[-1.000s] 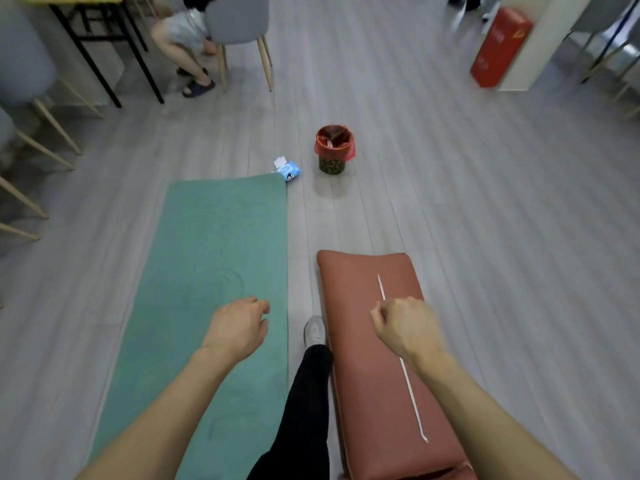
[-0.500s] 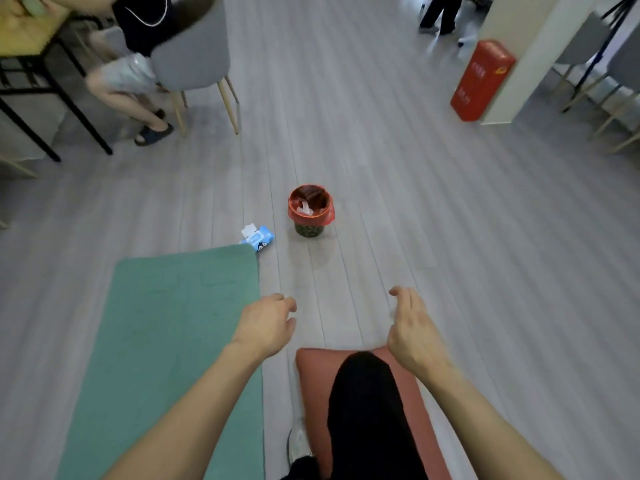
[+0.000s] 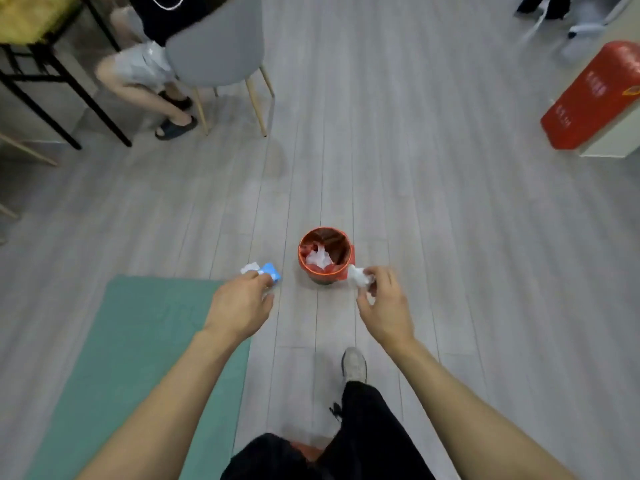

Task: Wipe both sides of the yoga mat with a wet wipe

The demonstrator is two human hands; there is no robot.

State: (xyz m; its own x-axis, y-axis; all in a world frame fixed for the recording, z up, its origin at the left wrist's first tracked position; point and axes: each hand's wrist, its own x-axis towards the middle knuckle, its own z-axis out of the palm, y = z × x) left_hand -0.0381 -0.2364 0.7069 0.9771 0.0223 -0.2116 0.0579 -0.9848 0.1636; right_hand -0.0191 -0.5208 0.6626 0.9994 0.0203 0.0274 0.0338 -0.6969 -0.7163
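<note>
— Two hands out front: how do they stand?
— Right hand (image 3: 384,306) pinches a crumpled wipe (image 3: 360,277) just beside the red bin (image 3: 325,259). Left hand (image 3: 240,306) reaches at the blue wipe pack (image 3: 270,271); its fingers are curled, but grip unclear.
— And the mat?
— Green yoga mat (image 3: 138,358) lies flat on the floor, lower left, pack at its far corner.
— Risks?
— Wipe could miss the rim and land on the floor; a one-handed pull may drag the light pack along.
— Obstructions?
— None between; seated person on grey chair (image 3: 214,43) and red box (image 3: 595,98) stand well apart.
</note>
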